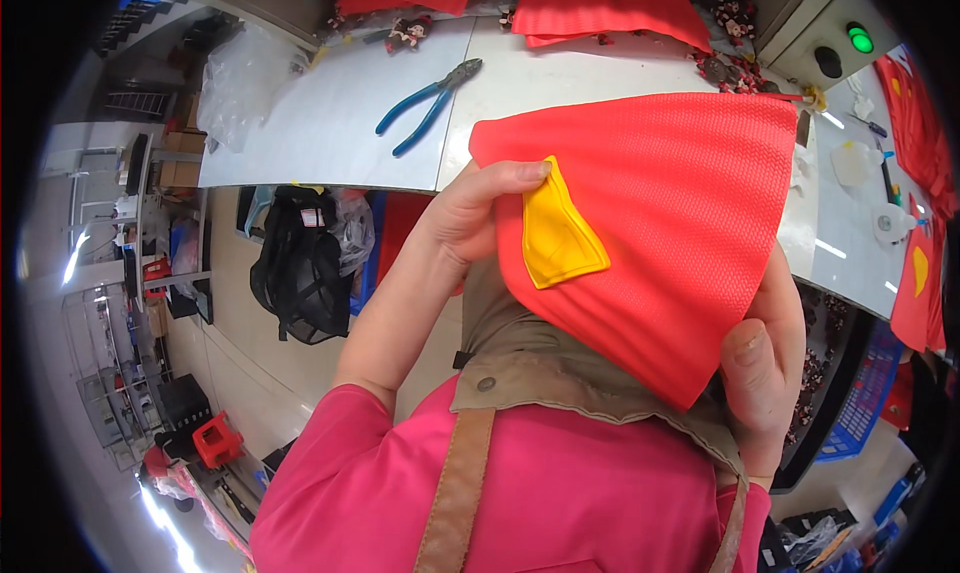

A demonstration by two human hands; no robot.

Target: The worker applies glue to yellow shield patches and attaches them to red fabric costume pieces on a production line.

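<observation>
A red, ribbed, flexible sheet (670, 213), wider toward its far end, is held up in front of me. On its left part sits a yellow, irregularly shaped patch (562, 243) with a raised outline. My left hand (475, 208) grips the sheet's left edge, its thumb pressing on the patch's upper tip and its fingers behind. At the lower right edge my right hand (765, 358) holds the sheet, thumb toward me; the sheet hides most of its fingers. Beyond the sheet, blue-handled pliers (432, 105) lie spread on the white worktable (300, 133).
More red sheets (605, 13) lie at the table's far side among small dark-and-red figures (408, 35). A clear plastic bag (240, 88) rests at the table's left end. Below hangs a black backpack (303, 263). At right are a green-lit button (860, 39) and a blue crate (865, 398).
</observation>
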